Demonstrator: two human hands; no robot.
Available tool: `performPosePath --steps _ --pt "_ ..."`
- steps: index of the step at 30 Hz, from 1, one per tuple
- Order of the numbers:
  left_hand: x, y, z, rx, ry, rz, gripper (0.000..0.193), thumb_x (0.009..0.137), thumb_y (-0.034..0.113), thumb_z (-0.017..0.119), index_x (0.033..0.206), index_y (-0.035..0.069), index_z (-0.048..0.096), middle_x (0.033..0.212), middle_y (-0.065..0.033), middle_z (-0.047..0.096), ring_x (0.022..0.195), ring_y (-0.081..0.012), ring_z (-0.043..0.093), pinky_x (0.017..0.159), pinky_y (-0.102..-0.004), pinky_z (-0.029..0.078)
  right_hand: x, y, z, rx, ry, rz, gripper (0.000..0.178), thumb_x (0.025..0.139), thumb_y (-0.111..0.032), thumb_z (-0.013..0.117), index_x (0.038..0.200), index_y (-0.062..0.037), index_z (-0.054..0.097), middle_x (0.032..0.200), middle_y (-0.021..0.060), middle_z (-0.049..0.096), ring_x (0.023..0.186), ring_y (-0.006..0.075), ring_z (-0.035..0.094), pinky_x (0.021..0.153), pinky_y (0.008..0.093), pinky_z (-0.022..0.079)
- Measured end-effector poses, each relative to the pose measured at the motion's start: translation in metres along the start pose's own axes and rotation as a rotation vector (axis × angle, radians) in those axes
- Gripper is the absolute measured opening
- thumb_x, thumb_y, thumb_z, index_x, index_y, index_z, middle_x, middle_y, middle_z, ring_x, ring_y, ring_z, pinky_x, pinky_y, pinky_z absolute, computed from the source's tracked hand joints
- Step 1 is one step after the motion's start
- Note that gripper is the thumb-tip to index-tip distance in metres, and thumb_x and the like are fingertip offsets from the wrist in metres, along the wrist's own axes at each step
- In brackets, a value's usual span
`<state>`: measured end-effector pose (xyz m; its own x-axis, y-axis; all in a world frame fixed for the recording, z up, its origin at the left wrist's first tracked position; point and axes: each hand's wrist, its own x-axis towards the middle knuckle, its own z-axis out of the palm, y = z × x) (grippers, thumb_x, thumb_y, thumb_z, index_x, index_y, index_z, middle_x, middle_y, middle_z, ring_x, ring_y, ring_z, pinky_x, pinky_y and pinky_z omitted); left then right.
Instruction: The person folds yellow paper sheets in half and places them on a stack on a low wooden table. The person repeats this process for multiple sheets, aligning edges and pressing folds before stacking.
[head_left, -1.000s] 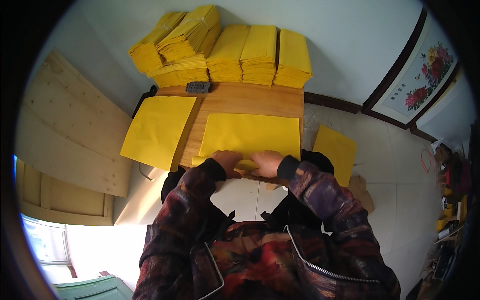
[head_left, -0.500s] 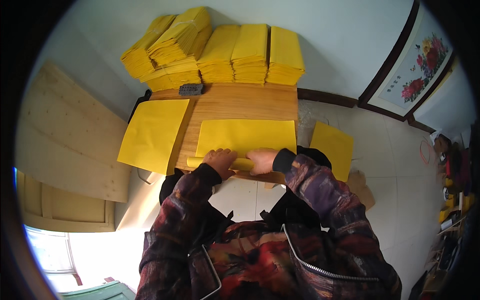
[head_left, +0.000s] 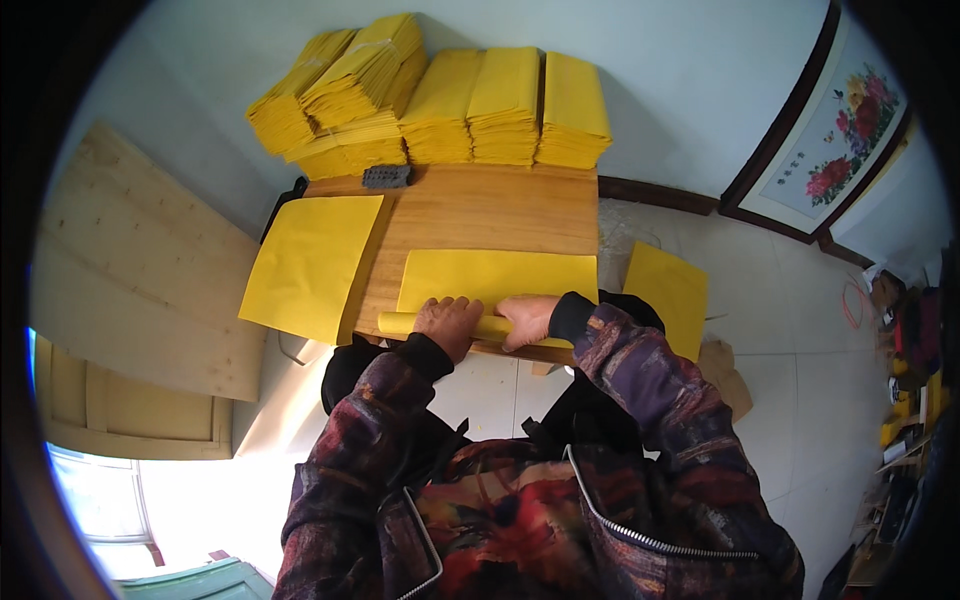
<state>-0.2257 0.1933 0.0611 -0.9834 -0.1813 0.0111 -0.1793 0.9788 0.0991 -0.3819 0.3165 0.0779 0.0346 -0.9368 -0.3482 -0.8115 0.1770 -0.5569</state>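
A yellow paper sheet lies on the near part of the wooden table, its near side curled into a tube-like yellow roll. My left hand is closed over the middle of this roll, knuckles up, and the roll's left end sticks out past it. Close by on the right, my right hand grips the roll with its thumb toward the left hand. The fingertips of both hands are partly hidden around the paper.
The wooden table holds yellow paper bundles along its far edge and a dark grey block. A yellow stack lies at the left, another yellow sheet at the right. A wooden panel leans left.
The far edge of the sheet has come nearer to me, so less flat paper shows. Both hands, still on the roll, have shifted slightly; the view has moved a little too.
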Motion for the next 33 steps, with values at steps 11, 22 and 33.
performPosePath --steps 11,22,33 --pt "0.009 -0.008 -0.003 -0.074 -0.209 -0.013 0.031 0.072 0.025 0.071 0.097 0.011 0.059 0.091 -0.0151 0.067 0.092 -0.0355 0.064 0.079 -0.0481 0.048 0.003 -0.003 0.004 -0.048 0.020 0.046 0.034 0.075 -0.017 0.068 0.101 0.0009 0.058 0.093 0.0221 0.067 0.092 0.0393 0.064 0.079 0.0471 0.051" --pt "0.017 -0.012 -0.015 -0.180 -0.432 -0.043 0.031 0.073 0.020 0.065 0.103 0.012 0.064 0.098 -0.0143 0.069 0.098 -0.0349 0.064 0.083 -0.0453 0.051 -0.007 -0.014 0.018 -0.253 0.213 0.100 0.034 0.075 -0.016 0.071 0.101 -0.0011 0.055 0.091 0.0213 0.066 0.092 0.0377 0.064 0.078 0.0470 0.050" --pt "0.020 -0.020 -0.012 -0.319 -0.514 0.001 0.042 0.067 0.026 0.076 0.102 0.008 0.062 0.092 -0.0161 0.068 0.094 -0.0356 0.064 0.081 -0.0454 0.050 -0.011 -0.018 0.023 -0.319 0.329 0.048 0.033 0.072 -0.019 0.072 0.094 0.0010 0.059 0.089 0.0220 0.066 0.092 0.0391 0.063 0.077 0.0464 0.051"
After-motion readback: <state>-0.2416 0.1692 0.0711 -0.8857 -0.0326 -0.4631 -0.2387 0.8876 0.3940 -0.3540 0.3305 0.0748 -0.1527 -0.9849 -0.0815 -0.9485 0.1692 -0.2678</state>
